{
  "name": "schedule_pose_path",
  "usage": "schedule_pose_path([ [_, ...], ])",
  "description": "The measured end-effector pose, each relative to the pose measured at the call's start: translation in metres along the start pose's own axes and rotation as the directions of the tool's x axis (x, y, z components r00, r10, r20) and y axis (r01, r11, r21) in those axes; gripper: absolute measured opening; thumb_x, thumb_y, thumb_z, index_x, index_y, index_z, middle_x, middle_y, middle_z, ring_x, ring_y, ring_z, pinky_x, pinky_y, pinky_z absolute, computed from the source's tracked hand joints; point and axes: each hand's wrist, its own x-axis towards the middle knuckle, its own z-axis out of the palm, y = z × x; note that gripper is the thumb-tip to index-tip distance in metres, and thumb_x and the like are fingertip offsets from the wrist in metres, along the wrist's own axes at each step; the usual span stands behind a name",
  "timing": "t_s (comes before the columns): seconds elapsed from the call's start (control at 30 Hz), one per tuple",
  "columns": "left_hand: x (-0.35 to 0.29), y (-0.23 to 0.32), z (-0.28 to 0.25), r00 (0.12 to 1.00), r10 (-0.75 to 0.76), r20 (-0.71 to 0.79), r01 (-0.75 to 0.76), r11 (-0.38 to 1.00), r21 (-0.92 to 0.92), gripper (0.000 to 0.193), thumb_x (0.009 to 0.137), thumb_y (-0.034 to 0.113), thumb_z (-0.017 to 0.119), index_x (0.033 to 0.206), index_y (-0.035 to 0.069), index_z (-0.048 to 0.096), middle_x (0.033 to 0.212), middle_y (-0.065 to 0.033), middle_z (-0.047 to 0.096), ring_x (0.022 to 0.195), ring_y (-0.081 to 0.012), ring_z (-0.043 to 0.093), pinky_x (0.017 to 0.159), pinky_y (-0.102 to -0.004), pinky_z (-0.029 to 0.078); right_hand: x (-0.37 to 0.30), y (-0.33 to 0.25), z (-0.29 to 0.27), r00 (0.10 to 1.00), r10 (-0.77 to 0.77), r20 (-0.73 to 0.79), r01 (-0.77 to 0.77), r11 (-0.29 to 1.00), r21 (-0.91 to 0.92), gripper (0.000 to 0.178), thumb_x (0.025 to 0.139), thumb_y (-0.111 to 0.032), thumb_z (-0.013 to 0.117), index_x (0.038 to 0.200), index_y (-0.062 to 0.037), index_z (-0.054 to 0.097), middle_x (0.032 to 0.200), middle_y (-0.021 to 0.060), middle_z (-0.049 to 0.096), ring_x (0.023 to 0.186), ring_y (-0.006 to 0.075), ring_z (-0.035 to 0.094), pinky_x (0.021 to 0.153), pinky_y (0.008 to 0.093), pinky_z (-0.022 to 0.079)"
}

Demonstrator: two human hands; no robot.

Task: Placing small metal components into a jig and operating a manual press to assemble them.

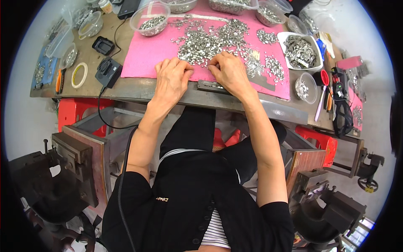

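Mat (140, 63), one, pink, lies on the desk (86, 53); over it, the left grip (172, 76) curls narrow, its hold hidden from me. Metal pieces (201, 47), too many to count, spread ahead. One dark bar (208, 86) disappears beneath the right grip (231, 73), also narrow, contents indistinct.

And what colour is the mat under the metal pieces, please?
The mat is pink, clearest in the head view.

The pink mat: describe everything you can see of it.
The pink mat looks thin and soft, with a finely textured surface. It lies flat on the table, near the front edge. Small silvery pieces lie heaped on it, a clear round tub stands far left, and the left hand and right hand are over its near part.
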Motion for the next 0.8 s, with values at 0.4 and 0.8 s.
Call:
schedule_pose_path([
  [0.4, -0.004, 0.053, 0.016, 0.996, -0.045, 0.079, 0.075, 0.891, -0.447, 0.006, 0.093, 0.006, 0.066, 0.099, 0.004, 0.067, 0.088, -0.0093, 0.065, 0.081, -0.0266, 0.060, 0.078, -0.0374, 0.047, -0.067, -0.011, -0.049, 0.979, 0.200, -0.030, -0.177, 0.920, 0.348, 0.007, 0.088, -0.001, 0.069, 0.093, 0.0020, 0.065, 0.086, 0.0148, 0.063, 0.081, 0.0327, 0.062, 0.074, 0.0404, 0.049],
  [0.8, -0.009, 0.064, 0.033, 0.998, 0.070, 0.000, -0.063, 0.910, -0.410, 0.011, 0.089, 0.001, 0.067, 0.098, 0.003, 0.063, 0.095, -0.0095, 0.064, 0.089, -0.0293, 0.060, 0.083, -0.0391, 0.044, -0.080, -0.011, -0.032, 0.974, -0.068, -0.216, 0.069, 0.998, -0.003, 0.014, 0.083, -0.002, 0.073, 0.093, -0.0040, 0.064, 0.091, 0.0092, 0.062, 0.085, 0.0296, 0.058, 0.076, 0.0414, 0.045],
])
